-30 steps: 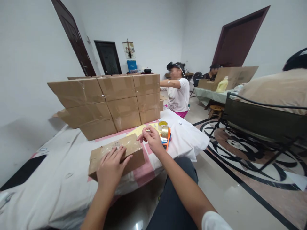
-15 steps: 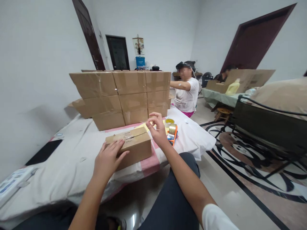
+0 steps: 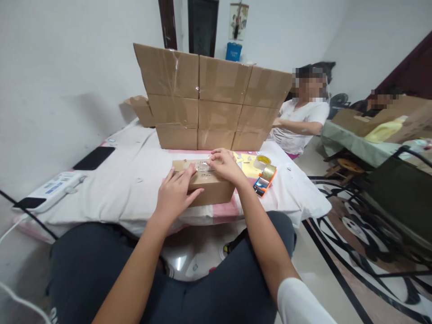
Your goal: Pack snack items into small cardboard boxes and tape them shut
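A small brown cardboard box [image 3: 216,191] with dark handwriting on its top sits near the table's front edge. My left hand [image 3: 175,189] rests on the box's left end, its fingers stretched over the top and the thumb along the front side. Over the top seam, my right hand [image 3: 225,164] pinches at a shiny piece of clear tape [image 3: 204,166]; its fingertips partly cover the tape. To the right stand an orange-and-blue tape dispenser [image 3: 266,180] with a brown roll and a loose tape roll [image 3: 262,161].
Behind the box rises a wall of stacked cartons [image 3: 219,112]. A black phone [image 3: 94,158] and a white power strip [image 3: 50,191] lie at the left of the cloth-covered table [image 3: 135,198]. Another person [image 3: 300,114] sits beyond the right corner; yellow paper [image 3: 248,167] lies beside the box.
My right hand has come down from above the box's right end onto the tape at its top. My left hand stays on the box. The view has turned left and tilted down.
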Demonstrator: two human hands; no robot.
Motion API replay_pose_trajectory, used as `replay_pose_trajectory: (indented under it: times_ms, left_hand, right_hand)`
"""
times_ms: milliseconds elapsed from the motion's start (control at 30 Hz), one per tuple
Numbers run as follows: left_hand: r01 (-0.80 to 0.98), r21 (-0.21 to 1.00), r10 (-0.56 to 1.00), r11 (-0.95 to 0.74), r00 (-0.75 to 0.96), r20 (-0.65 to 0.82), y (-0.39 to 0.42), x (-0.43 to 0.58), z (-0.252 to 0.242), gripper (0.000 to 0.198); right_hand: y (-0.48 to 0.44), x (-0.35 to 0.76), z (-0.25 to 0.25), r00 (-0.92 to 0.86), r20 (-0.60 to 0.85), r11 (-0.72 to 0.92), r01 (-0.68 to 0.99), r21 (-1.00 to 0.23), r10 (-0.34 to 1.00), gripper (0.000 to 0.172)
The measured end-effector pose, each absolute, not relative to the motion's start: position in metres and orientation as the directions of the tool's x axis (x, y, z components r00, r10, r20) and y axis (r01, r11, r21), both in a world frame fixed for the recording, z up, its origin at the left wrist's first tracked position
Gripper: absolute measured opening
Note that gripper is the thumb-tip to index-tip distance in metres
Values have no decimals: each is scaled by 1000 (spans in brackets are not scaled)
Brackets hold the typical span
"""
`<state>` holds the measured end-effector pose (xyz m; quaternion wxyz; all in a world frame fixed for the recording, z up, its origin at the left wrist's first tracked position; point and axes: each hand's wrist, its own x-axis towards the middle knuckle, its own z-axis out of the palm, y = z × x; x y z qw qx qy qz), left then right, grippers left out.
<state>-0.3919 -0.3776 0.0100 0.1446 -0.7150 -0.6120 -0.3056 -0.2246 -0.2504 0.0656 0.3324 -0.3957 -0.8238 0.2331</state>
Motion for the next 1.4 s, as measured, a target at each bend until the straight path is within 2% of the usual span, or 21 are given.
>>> replay_pose_trajectory:
  times_ms: [67,133,200,333,400,433,500,567,633,733,900,1100,1233,1333,1400]
  left_hand:
    - [967,146,789,-207,77,609,-379,-391,10,69]
    - [969,131,789,-208,87,608,-379,-391,10,63]
    - [968,144,788,-206,77,611,-381,-390,10,65]
    - [953,209,791,-219,48,610,-383,-389,10,78]
    - [946,232,793,-225,40,607,-385,-388,11,85]
    - [946,236,795,-224,37,605,-385,-388,11,88]
    - [954,219,796,-205,32,604,-386,-388,11,88]
    - [970,167,795,-177,40,606,-386,-388,10,77]
    - [981,101,791,-165,70,608,-386,-389,9,57]
    - [983,43,790,-180,119,602,-387,-388,10,42]
    - [977,30,780,-212,150,608,-390,-386,13,38]
    - [967,47,763,-250,167,625,-387,-387,9,35]
    - [957,66,736,-284,173,655,-385,-390,6,35]
    - [948,63,724,-313,195,661,-387,-393,5,35]
    - [937,47,721,-345,233,653,-388,-396,6,36]
  right_hand:
    - [-249,-228,63,-454,339,557,539,-632,824,16]
    - [-248,-228,61,-441,356,557,512,-654,824,18]
    - [-247,-225,62,-431,407,576,402,-712,805,22]
    - [-249,-220,66,-510,460,546,22,-838,727,28]
    - [-251,-222,67,-547,436,508,-23,-861,714,26]
    - [-253,-224,67,-537,419,518,40,-854,732,24]
    - [-256,-231,66,-473,377,543,283,-791,796,18]
    - [-260,-237,65,-418,323,513,505,-694,849,15]
    - [-262,-241,64,-419,268,486,602,-633,868,15]
    - [-265,-242,63,-438,247,495,649,-578,864,16]
    - [-265,-243,59,-406,254,479,738,-475,878,20]
    - [-269,-251,64,-232,226,310,853,-420,946,45]
    - [-270,-242,73,-166,210,244,867,-435,964,49]
    - [-261,-221,71,-260,164,307,830,-466,952,42]
    - [-254,-202,63,-340,162,372,759,-534,926,37]
